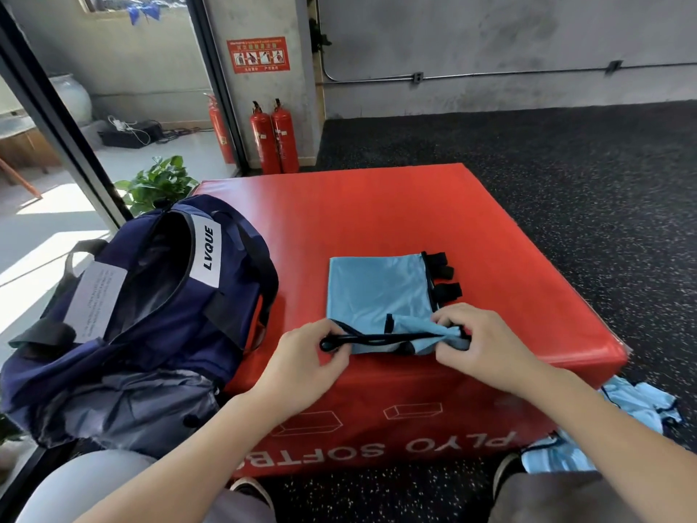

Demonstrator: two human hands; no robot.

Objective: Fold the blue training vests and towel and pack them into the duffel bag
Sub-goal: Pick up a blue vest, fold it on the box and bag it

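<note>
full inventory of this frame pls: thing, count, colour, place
folded vest: 1, light blue with black trim, on the box top, near edge
plyo box: 1, red, centre
duffel bag: 1, navy, unzipped, left end of the box
loose vests: count unclear, light blue, on the floor right of the box
fire extinguishers: 3, red, by the back wall
plant: 1, green, behind the bag
safety sign: 1, red, on the pillar
left hand: 1, grips the vest's near left edge
right hand: 1, fingers pinch the near right edge
</note>
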